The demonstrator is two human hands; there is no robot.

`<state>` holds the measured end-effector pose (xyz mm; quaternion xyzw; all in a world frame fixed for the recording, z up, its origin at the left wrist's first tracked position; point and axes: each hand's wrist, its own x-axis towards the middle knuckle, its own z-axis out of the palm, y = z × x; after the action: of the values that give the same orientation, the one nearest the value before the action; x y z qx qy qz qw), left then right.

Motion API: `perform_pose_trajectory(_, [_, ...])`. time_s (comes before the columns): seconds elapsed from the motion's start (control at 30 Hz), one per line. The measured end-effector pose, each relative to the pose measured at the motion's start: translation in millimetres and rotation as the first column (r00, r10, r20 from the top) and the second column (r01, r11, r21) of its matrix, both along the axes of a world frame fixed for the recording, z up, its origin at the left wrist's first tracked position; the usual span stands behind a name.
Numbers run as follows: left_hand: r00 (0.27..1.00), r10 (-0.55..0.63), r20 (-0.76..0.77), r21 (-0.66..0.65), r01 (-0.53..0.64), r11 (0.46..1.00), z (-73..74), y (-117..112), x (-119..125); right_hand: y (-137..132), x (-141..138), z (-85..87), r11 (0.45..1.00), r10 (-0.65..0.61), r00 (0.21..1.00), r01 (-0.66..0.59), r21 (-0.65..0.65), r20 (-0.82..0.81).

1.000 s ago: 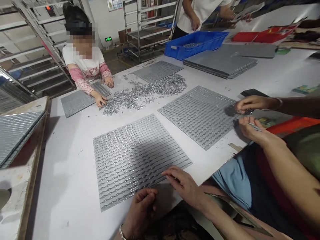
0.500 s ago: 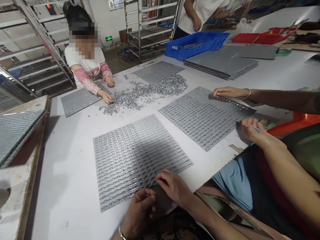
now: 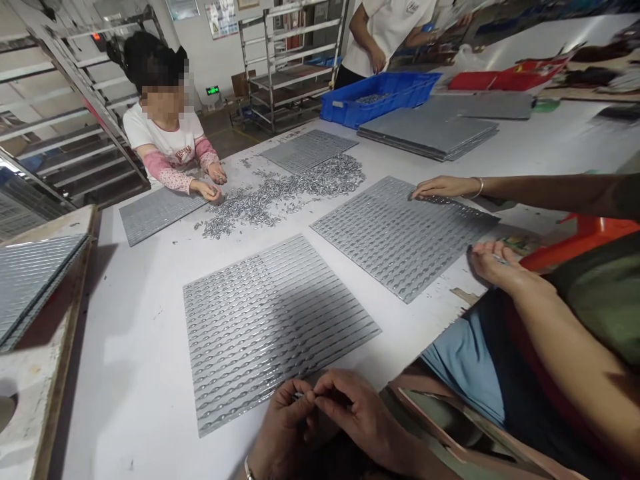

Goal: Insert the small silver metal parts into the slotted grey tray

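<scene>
In front of me lies a grey grooved board (image 3: 320, 293). Spindle-shaped silver pieces (image 3: 225, 340) fill the grooves on its left part and near edge, while plainer grooves show at its far right. Just off the near edge, my left hand (image 3: 285, 427) is curled closed around a few small silver metal pieces (image 3: 299, 395). The fingertips of my right hand (image 3: 357, 413) are pinched together and meet the left thumb and forefinger. Whatever sits in that pinch is too small to make out.
A co-worker's hand (image 3: 437, 188) rests on a second grooved board (image 3: 380, 233) at right. Loose silver pieces (image 3: 300, 187) lie heaped mid-table. Across the table, another person (image 3: 170, 147) handles pieces beside a board. A blue crate (image 3: 345, 113) and stacked boards (image 3: 425, 127) stand behind.
My right hand has moved from the board's near edge left and down to my left fingertips. The co-worker's hand on the second board has shifted slightly. The person across has drawn both hands closer together.
</scene>
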<state>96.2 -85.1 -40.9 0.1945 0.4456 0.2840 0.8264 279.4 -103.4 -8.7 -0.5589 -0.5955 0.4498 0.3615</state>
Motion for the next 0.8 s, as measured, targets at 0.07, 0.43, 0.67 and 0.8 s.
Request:
perform_pose_trajectory(0.07, [0.999, 0.013, 0.031, -0.008, -0.013, 1.0, 0.6, 0.1, 1.5, 3.8, 5.9, -7.7, 0.999, -0.036, 0.999, 0.036, -0.017, -0.011])
perform_pose_trajectory(0.43, [1.0, 0.017, 0.026, -0.034, -0.016, 0.999, -0.9, -1.3, -3.8, 35.1, -1.2, -53.7, 0.976, 0.054, 0.871, -0.149, 0.157, 0.488])
perform_pose_trajectory(0.67, [1.0, -0.001, 0.029, -0.037, 0.002, 0.999, 2.5, 0.1, -2.7, 37.4, -3.5, -52.2, 0.971, 0.124, 0.805, -0.219, 0.096, 0.58])
perform_pose_trajectory(0.8, [1.0, 0.001, 0.012, -0.024, -0.001, 1.0, 1.3, 1.9, -3.0, 39.2, -1.8, -55.2, 0.974, 0.127, 0.822, -0.209, 0.086, 0.555])
